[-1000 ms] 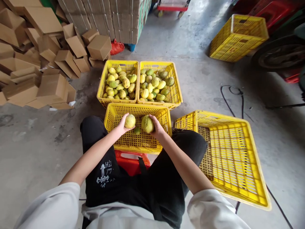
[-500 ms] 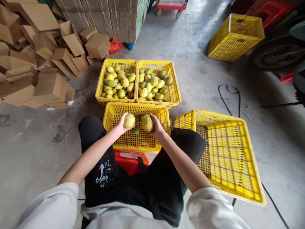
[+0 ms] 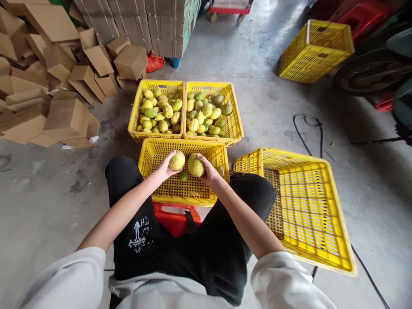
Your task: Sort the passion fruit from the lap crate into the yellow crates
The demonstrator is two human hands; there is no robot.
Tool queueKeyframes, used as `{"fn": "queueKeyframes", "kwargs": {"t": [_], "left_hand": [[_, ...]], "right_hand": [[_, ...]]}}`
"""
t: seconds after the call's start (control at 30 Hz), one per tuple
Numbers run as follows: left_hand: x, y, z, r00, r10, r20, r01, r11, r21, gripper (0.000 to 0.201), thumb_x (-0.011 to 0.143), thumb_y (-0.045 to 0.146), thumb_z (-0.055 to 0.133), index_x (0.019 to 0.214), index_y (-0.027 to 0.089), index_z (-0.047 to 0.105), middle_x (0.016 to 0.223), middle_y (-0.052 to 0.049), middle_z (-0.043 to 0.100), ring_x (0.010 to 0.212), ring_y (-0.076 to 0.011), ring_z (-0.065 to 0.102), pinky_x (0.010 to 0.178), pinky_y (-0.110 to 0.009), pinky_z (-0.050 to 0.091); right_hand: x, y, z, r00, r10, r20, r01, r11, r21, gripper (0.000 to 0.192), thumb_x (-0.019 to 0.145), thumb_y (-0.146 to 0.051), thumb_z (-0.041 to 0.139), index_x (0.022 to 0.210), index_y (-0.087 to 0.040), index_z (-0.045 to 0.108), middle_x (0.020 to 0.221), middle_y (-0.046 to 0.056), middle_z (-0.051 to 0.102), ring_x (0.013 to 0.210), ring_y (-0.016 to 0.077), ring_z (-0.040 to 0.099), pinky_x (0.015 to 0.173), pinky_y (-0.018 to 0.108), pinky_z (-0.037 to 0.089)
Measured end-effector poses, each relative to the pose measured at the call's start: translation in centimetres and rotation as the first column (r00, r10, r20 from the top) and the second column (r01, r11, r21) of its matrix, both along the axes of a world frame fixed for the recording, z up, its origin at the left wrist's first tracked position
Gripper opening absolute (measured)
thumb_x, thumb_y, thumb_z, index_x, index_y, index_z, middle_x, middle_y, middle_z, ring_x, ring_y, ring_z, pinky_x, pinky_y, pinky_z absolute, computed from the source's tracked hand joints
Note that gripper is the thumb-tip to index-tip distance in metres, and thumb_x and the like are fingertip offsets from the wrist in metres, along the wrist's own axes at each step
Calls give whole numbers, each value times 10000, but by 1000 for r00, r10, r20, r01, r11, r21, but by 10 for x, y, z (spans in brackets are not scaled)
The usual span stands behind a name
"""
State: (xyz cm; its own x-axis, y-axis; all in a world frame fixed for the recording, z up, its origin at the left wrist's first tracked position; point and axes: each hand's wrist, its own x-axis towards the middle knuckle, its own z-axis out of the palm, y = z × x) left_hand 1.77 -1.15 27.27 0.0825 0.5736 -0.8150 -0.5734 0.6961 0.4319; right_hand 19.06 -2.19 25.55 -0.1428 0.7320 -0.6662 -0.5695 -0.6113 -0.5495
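My left hand (image 3: 165, 168) holds a yellowish round fruit (image 3: 177, 160) over a yellow plastic crate (image 3: 212, 189) between my knees. My right hand (image 3: 209, 172) grips a larger yellow-green fruit (image 3: 195, 165) right beside it; the two fruits are almost touching. A small green fruit (image 3: 183, 175) lies on the crate's floor just below both hands. Beyond this crate stand two yellow crates side by side, the left crate (image 3: 134, 112) and the right crate (image 3: 236, 116), each filled with several yellow-green fruits.
A tilted yellow crate (image 3: 309, 210) with nothing in it lies at my right knee, another yellow crate (image 3: 317, 50) at the far right. Cardboard boxes (image 3: 64, 77) pile up on the left. A black cable (image 3: 309, 128) runs over the concrete floor. A red stool (image 3: 172, 216) is under me.
Both hands have drawn slightly closer together, bringing the two fruits nearly into contact. The view has shifted a little.
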Motion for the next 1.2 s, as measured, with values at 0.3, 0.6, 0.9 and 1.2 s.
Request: {"fn": "queueKeyframes", "kwargs": {"t": [0.3,0.6,0.9,1.2], "left_hand": [[0,1,0,996,-7,-90,6,1000,-19,448,853,486,727,1164,182,620,924,-83,718,759,-198,702,673,-289,591],[2,1,-4,998,-14,-69,14,1000,7,456,812,475,778,1133,187,629,924,-74,716,757,-191,699,705,-304,592],[1,-1,1,998,-54,10,54,998,26,297,809,375,796,992,194,648,863,-63,704,733,-177,671,645,-291,584],[1,0,1,999,-36,-9,36,999,13,301,793,394,804,936,184,643,900,-82,684,768,-191,666,680,-319,599]], "right_hand": [[0,1,1,997,80,-18,-81,992,-94,225,788,-405,666,941,-249,609,841,32,716,906,268,730,780,423,638],[2,1,6,999,-8,-33,11,995,96,302,743,-387,752,967,-226,629,847,17,720,924,241,711,793,344,610],[3,2,2,998,47,-48,-53,990,-131,345,748,-538,652,914,-241,595,803,72,688,880,285,712,756,431,632],[1,1,10,998,-60,-27,58,994,-89,202,793,-424,642,878,-245,597,761,18,667,849,235,715,759,370,646]]}}
